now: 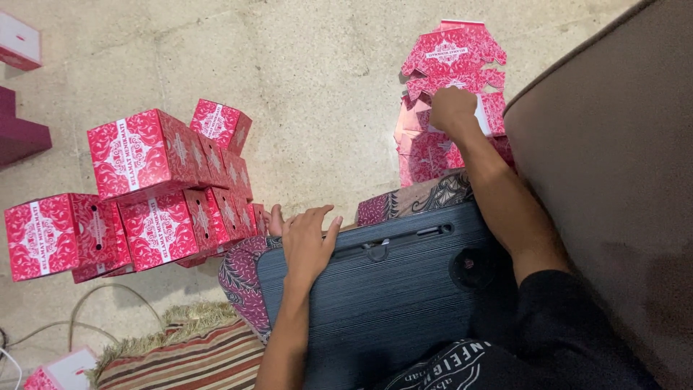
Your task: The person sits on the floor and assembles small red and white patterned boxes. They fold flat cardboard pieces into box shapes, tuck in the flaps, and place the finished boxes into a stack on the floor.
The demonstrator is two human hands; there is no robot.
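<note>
Right grip (453, 108) closes on a flat carton (482, 114) atop the far-right pile (426, 155) on the floor; left grip (309, 244) lies open on the lap worktop (390, 289). Folded boxes (155, 191) stack left.

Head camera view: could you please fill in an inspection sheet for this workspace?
Surface: dark lap tray across the person's lap, bare; concrete floor around it.
Job's things: pile of flat red-and-white box blanks ahead on the right; stack of folded red boxes on the left.
Clutter: striped fringed mat; another red box at the bottom left corner.
Grippers: right hand reaches onto the blanks; whether it grips one cannot be told. Left hand rests open on the tray's edge.
Cables: pale cable looping on the floor, lower left.
Surroundings: brown upholstered seat on the right.
</note>
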